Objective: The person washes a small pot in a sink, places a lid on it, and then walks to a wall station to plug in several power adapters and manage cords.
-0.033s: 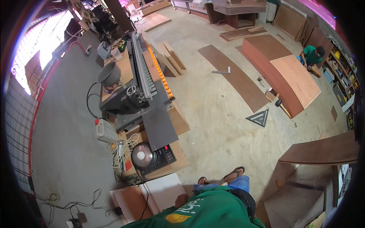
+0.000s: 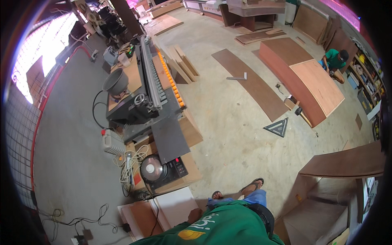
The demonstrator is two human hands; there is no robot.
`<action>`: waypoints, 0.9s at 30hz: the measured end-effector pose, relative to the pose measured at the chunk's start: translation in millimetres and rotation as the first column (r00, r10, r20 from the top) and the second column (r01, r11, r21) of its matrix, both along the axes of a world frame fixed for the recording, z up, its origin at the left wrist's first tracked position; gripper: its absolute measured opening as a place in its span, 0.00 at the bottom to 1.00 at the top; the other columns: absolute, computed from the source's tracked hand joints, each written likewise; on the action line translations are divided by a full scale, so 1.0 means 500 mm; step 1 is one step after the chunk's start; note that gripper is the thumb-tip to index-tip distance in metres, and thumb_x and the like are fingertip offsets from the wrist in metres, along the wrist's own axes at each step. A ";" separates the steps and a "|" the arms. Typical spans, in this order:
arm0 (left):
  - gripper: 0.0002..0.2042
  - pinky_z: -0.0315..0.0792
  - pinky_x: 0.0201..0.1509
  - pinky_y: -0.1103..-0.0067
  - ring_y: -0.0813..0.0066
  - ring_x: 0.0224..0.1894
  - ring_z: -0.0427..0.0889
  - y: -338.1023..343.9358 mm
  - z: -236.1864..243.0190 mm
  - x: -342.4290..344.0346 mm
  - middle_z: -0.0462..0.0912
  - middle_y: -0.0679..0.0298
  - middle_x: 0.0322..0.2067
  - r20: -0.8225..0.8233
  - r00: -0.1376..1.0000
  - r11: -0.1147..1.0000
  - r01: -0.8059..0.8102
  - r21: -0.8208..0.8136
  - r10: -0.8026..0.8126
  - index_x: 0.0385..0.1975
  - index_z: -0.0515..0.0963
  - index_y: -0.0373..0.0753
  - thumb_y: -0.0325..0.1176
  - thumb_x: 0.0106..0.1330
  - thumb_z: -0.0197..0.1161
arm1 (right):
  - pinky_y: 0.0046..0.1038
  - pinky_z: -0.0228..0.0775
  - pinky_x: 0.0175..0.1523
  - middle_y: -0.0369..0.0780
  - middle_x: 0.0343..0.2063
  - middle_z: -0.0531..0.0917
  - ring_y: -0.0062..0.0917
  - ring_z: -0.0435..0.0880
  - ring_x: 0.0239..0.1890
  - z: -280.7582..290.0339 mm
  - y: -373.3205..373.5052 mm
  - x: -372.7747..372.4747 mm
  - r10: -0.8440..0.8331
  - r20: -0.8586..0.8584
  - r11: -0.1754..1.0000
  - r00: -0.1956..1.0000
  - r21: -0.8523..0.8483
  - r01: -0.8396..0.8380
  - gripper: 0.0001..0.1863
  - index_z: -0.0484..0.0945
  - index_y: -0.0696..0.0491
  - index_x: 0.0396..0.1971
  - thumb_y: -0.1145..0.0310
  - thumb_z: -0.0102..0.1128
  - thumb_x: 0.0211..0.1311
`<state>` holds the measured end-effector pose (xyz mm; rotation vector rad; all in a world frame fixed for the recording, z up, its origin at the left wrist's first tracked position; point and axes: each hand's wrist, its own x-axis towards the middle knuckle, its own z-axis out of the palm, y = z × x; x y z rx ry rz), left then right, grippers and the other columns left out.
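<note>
My left hand (image 2: 194, 215) hangs low beside my green shirt, above or next to a white board (image 2: 174, 204). Its fingers do not show clearly, so I cannot make out whether it grips anything. A brown panel (image 2: 141, 218) lies against the same white board, with a dark cable across it. Just beyond, a black electric hot plate (image 2: 176, 170) carries a pot with a clear lid (image 2: 153, 168). My right hand is out of the picture.
An edge-banding machine (image 2: 143, 102) stands on the left, with a grey pot (image 2: 116, 81) and a jerrycan (image 2: 112, 141). On the floor are a long brown panel (image 2: 249, 83), a speed square (image 2: 277, 127) and a mallet (image 2: 303, 117). A co-worker (image 2: 335, 61) crouches behind a cabinet (image 2: 302, 77).
The whole view has shifted very slightly. Nothing has visibly been taken hold of or let go.
</note>
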<state>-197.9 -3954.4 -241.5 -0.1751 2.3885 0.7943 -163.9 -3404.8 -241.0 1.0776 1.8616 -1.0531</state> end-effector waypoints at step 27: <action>0.09 0.74 0.40 0.80 0.78 0.36 0.80 0.583 0.041 -0.699 0.83 0.63 0.32 0.289 0.855 0.895 0.360 0.265 -0.430 0.40 0.81 0.36 0.34 0.73 0.58 | 0.39 0.78 0.35 0.47 0.32 0.88 0.33 0.86 0.31 0.065 0.247 0.017 -0.576 0.010 0.802 0.818 -0.188 0.567 0.13 0.87 0.66 0.30 0.72 0.72 0.46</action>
